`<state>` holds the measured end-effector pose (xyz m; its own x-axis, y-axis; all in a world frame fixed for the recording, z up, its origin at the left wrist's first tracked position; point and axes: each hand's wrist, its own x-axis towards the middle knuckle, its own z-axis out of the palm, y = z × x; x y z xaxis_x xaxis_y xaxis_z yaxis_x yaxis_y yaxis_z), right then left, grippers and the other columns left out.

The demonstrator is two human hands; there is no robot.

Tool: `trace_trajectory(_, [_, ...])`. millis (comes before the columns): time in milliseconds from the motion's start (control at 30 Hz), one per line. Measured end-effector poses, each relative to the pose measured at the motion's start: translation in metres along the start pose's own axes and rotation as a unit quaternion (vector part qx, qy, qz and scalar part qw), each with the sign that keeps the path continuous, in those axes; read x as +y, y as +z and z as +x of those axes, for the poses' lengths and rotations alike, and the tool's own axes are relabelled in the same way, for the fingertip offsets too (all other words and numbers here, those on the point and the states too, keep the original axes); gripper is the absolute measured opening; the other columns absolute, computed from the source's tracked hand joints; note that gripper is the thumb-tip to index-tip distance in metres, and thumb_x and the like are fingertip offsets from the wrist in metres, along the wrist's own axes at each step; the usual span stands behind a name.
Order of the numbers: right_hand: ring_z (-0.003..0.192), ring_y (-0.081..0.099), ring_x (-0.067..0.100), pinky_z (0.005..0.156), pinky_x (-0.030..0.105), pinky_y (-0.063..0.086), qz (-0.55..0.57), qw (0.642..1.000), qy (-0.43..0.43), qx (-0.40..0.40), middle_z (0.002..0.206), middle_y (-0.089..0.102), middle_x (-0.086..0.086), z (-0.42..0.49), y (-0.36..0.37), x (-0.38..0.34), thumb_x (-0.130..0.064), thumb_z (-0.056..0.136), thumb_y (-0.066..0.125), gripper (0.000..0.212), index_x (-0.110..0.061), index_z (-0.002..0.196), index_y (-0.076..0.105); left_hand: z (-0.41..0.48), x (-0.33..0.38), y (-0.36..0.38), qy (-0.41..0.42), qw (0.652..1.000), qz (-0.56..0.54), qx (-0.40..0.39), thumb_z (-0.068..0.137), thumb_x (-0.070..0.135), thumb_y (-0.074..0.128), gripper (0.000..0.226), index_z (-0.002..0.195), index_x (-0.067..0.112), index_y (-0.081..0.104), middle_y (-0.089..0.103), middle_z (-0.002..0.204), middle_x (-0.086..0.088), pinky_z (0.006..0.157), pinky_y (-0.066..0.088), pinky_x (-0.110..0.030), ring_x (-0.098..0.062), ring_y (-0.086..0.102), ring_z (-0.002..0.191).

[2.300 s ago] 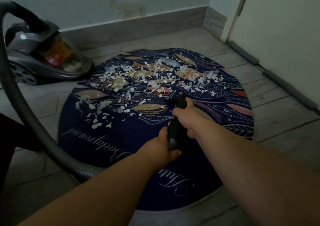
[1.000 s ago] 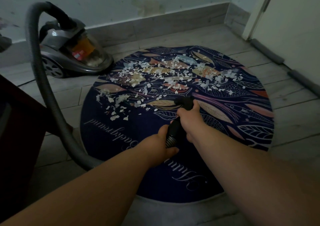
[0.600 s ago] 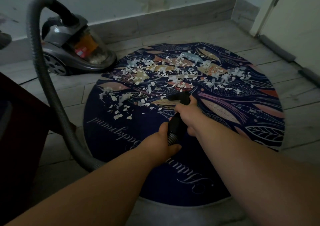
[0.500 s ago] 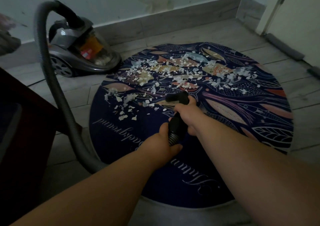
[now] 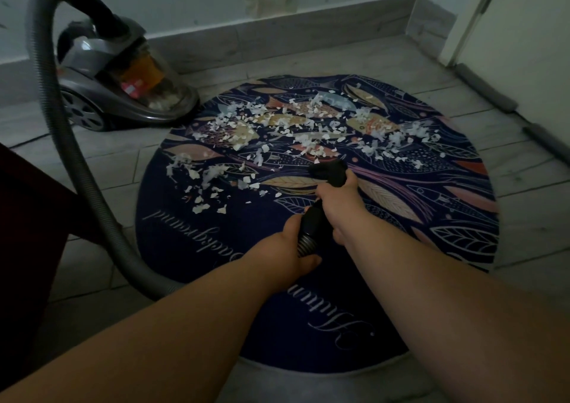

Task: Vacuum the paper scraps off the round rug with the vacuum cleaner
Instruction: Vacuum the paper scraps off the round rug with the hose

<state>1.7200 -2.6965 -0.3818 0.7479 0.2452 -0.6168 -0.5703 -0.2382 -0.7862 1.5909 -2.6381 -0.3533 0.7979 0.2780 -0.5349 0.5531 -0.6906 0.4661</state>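
Observation:
A round dark blue rug [image 5: 216,248] with fish and leaf patterns lies on the tiled floor. White paper scraps [image 5: 296,125] cover its far half in a wide band. My right hand [image 5: 339,200] grips the black nozzle [image 5: 328,171] of the vacuum hose, whose tip sits low over the rug's middle at the near edge of the scraps. Just behind it, my left hand [image 5: 290,245] holds the ribbed end of the hose. The grey hose [image 5: 77,168] loops left and up to the grey canister vacuum cleaner [image 5: 120,85] beside the rug's far left edge.
A wall with a grey skirting board [image 5: 277,38] runs along the back. A white door [image 5: 524,48] with grey foam draught strips [image 5: 487,91] stands at the right. Something dark red [image 5: 27,233] fills the left edge of the view.
The nozzle and both hands have stayed near the rug's middle. The view has shifted, so the vacuum cleaner and rug sit further right in frame. A few scraps near the nozzle are gone.

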Motion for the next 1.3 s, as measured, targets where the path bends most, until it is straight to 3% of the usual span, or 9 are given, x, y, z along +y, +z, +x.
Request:
trace_trajectory(167, [0.103,0.062,0.039,0.089,0.058,0.055,-0.012,0.999,0.006,-0.032,0.122,0.054,0.012,0.002,0.013,-0.003,-0.018,0.093,0.056,0.079,-0.050,0.150,0.012,0.001,-0.007,-0.003,-0.011,1.000,0.006,0.012,0.089,0.044,0.058,0.077,0.145,0.029,0.008,0.057,0.118,-0.010,0.074,0.043,-0.029,-0.025,0.059,0.097])
trace_trajectory(333, [0.107,0.061,0.040,0.093,0.058,0.053,-0.036,0.996,0.011,-0.086,0.126,0.051,0.013,0.003,0.034,-0.010,-0.014,0.092,0.055,0.080,-0.047,0.151,0.013,-0.004,-0.018,-0.011,-0.040,0.999,-0.012,0.020,0.090,0.045,0.057,0.081,0.147,0.028,0.003,0.056,0.116,-0.010,0.072,0.044,-0.030,-0.022,0.057,0.086])
trace_trajectory(500, [0.106,0.063,0.040,0.092,0.056,0.055,-0.056,0.990,0.019,-0.127,0.127,0.050,0.014,-0.003,0.051,-0.013,-0.010,0.094,0.056,0.085,-0.045,0.154,0.007,-0.013,-0.031,-0.020,-0.064,0.997,-0.018,0.029,0.089,0.045,0.058,0.082,0.147,0.029,0.002,0.056,0.117,-0.009,0.077,0.050,-0.033,-0.027,0.063,0.094])
trace_trajectory(633, [0.082,0.066,0.030,0.057,0.034,0.060,-0.031,0.993,0.020,-0.109,0.121,0.054,0.014,-0.002,0.040,-0.009,-0.006,0.096,0.054,0.079,-0.041,0.154,0.014,-0.012,-0.026,-0.015,-0.052,0.998,-0.011,0.019,0.089,0.044,0.058,0.079,0.146,0.028,0.006,0.056,0.116,-0.010,0.071,0.046,-0.030,-0.024,0.061,0.088])
trace_trajectory(667, [0.081,0.066,0.030,0.056,0.034,0.060,-0.028,0.994,0.020,-0.100,0.122,0.054,0.015,-0.003,0.038,-0.008,-0.006,0.096,0.054,0.077,-0.041,0.153,0.016,-0.012,-0.024,-0.014,-0.048,0.999,-0.008,0.017,0.089,0.044,0.058,0.078,0.146,0.028,0.006,0.057,0.115,-0.009,0.070,0.044,-0.029,-0.022,0.059,0.085])
trace_trajectory(800, [0.101,0.065,0.038,0.087,0.056,0.057,-0.049,0.997,0.017,-0.062,0.127,0.053,0.013,-0.013,0.029,-0.010,-0.012,0.093,0.056,0.080,-0.045,0.152,0.013,-0.011,-0.015,-0.007,-0.033,0.999,-0.007,0.014,0.090,0.044,0.057,0.077,0.146,0.029,0.006,0.057,0.113,-0.009,0.070,0.042,-0.029,-0.022,0.058,0.084])
trace_trajectory(1067, [0.100,0.065,0.038,0.086,0.056,0.057,-0.061,0.997,0.026,-0.034,0.102,0.050,0.010,-0.032,0.015,-0.004,-0.016,0.093,0.060,0.065,-0.042,0.140,0.023,-0.029,-0.012,0.009,-0.031,0.997,-0.072,0.016,0.089,0.045,0.057,0.076,0.145,0.031,0.008,0.057,0.115,-0.008,0.073,0.048,-0.031,-0.026,0.062,0.090])
trace_trajectory(1200, [0.103,0.063,0.039,0.087,0.055,0.056,-0.076,0.996,0.033,-0.045,0.118,0.052,0.014,-0.046,0.018,0.006,-0.020,0.085,0.066,0.071,-0.050,0.135,0.025,-0.047,-0.013,0.014,-0.027,0.995,-0.089,0.018,0.089,0.043,0.058,0.073,0.144,0.029,0.012,0.056,0.115,-0.009,0.073,0.049,-0.033,-0.025,0.060,0.084])
trace_trajectory(1300, [0.101,0.061,0.036,0.086,0.051,0.057,-0.059,0.997,0.034,-0.048,0.127,0.049,0.014,-0.058,0.013,0.008,-0.023,0.087,0.065,0.076,-0.048,0.143,0.022,-0.057,-0.014,0.016,-0.022,0.995,-0.097,0.017,0.089,0.043,0.058,0.073,0.145,0.028,0.012,0.056,0.116,-0.010,0.073,0.048,-0.033,-0.023,0.057,0.081])
